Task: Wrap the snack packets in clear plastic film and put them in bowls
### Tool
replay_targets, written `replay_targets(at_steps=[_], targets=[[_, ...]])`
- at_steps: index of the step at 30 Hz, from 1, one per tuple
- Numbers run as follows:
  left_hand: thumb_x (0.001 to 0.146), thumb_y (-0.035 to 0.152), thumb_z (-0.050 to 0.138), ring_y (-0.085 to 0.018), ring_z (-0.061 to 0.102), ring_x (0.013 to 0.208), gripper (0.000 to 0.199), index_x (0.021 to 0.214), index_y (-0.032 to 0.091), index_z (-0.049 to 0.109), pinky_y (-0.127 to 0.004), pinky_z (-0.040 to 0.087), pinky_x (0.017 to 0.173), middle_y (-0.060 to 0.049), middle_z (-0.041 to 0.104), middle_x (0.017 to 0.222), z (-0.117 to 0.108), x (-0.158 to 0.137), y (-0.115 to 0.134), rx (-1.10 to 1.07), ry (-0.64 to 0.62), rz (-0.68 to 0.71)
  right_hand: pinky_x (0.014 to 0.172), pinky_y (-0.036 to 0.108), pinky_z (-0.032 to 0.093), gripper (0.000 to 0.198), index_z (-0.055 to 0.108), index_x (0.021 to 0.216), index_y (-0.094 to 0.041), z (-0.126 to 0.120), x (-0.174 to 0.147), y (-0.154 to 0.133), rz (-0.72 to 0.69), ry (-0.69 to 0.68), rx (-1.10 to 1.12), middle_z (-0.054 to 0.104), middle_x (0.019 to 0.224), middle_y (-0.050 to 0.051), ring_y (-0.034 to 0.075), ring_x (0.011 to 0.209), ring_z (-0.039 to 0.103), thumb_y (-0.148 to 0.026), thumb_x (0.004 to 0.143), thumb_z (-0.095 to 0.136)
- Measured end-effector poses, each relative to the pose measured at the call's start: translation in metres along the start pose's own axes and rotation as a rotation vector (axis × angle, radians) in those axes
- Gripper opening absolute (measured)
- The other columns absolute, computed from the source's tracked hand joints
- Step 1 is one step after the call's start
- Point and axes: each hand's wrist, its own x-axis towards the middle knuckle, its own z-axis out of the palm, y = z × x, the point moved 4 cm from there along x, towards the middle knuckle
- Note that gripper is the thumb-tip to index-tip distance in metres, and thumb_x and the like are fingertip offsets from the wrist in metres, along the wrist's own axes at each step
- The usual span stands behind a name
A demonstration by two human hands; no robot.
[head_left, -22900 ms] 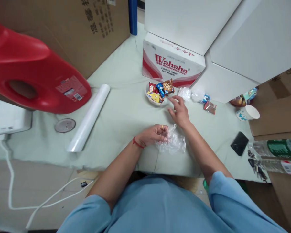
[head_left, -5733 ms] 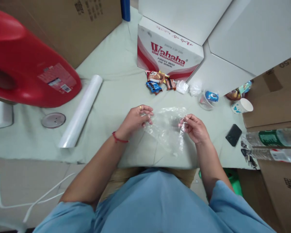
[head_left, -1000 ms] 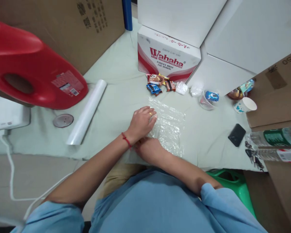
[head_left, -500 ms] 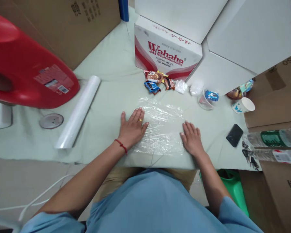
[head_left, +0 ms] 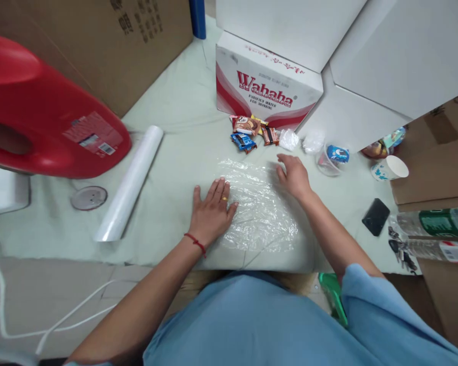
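Note:
A clear sheet of plastic wrap [head_left: 259, 218], wrinkled and shiny, lies spread on the covered table in front of me. My left hand [head_left: 211, 211] rests flat on its left side, fingers stretched out and holding nothing. Over the sheet's upper right corner is my right hand [head_left: 294, 175], its fingers apart and nothing seen in them. Beyond the sheet lies a small pile of wrapped snacks, among them a blue packet [head_left: 243, 141] and a brown packet [head_left: 246, 124]. Two crumpled clear plastic pieces [head_left: 289, 139] sit right of the pile, near a clear cup [head_left: 325, 161] with a blue packet.
A white roll [head_left: 130, 185] and a big red jug [head_left: 61, 117] stand at the left. The Wahaha carton [head_left: 269, 84] is at the back. At right are a paper cup [head_left: 390, 168], a black wallet-like item [head_left: 376, 217], keys [head_left: 402, 251] and plastic bottles [head_left: 442, 222].
My right hand has moved from the right edge of the plastic wrap up to its far right corner. My left hand stays flat on the sheet. The view has shifted slightly.

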Motion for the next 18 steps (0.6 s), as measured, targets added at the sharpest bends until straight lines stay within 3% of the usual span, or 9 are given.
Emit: replay_targets(at_steps=[5, 9, 13, 16, 18], targets=[[0.109, 0.047, 0.032, -0.03, 0.03, 0.164, 0.067, 0.17, 0.019, 0.027, -0.068, 0.0, 0.133, -0.014, 0.031, 0.176, 0.0, 0.001, -0.001, 0.009, -0.007, 0.002, 0.108, 0.058, 0.048, 0.051, 0.05, 0.156, -0.024, 0.032, 0.112, -0.013, -0.092, -0.015, -0.102, 0.048, 0.16, 0.016, 0.039, 0.136, 0.049, -0.042, 0.108, 0.048], [0.11, 0.047, 0.03, -0.029, 0.03, 0.164, 0.066, 0.169, 0.019, 0.031, -0.067, 0.0, 0.134, -0.013, 0.031, 0.176, 0.001, 0.0, -0.002, 0.025, 0.005, 0.005, 0.11, 0.057, 0.045, 0.045, 0.058, 0.147, -0.025, 0.049, 0.16, -0.024, -0.22, -0.035, -0.086, 0.048, 0.162, 0.013, 0.037, 0.135, 0.049, -0.045, 0.109, 0.045], [0.11, 0.048, 0.028, -0.028, 0.03, 0.164, 0.066, 0.169, 0.018, 0.031, -0.067, -0.001, 0.134, -0.012, 0.03, 0.176, 0.002, 0.0, -0.001, 0.031, 0.004, 0.003, 0.109, 0.054, 0.047, 0.04, 0.067, 0.132, -0.019, 0.027, 0.158, -0.012, -0.153, 0.122, 0.005, 0.065, 0.138, 0.017, 0.036, 0.127, 0.054, -0.041, 0.109, 0.044], [0.11, 0.047, 0.029, -0.028, 0.029, 0.164, 0.066, 0.169, 0.019, 0.031, -0.067, -0.002, 0.134, -0.012, 0.029, 0.177, 0.001, 0.0, 0.0, 0.021, 0.001, 0.002, 0.098, 0.049, 0.053, 0.037, 0.069, 0.126, -0.019, -0.003, 0.12, 0.008, -0.009, 0.262, 0.235, 0.071, 0.113, 0.013, 0.03, 0.108, 0.063, -0.044, 0.105, 0.051], [0.11, 0.047, 0.03, -0.029, 0.029, 0.164, 0.066, 0.169, 0.019, 0.029, -0.067, -0.002, 0.134, -0.012, 0.029, 0.177, 0.001, 0.001, 0.0, 0.012, 0.003, 0.003, 0.08, 0.039, 0.056, 0.038, 0.068, 0.125, -0.021, -0.015, 0.082, 0.017, 0.105, 0.228, 0.478, 0.069, 0.093, 0.006, 0.023, 0.083, 0.063, -0.047, 0.101, 0.056]])
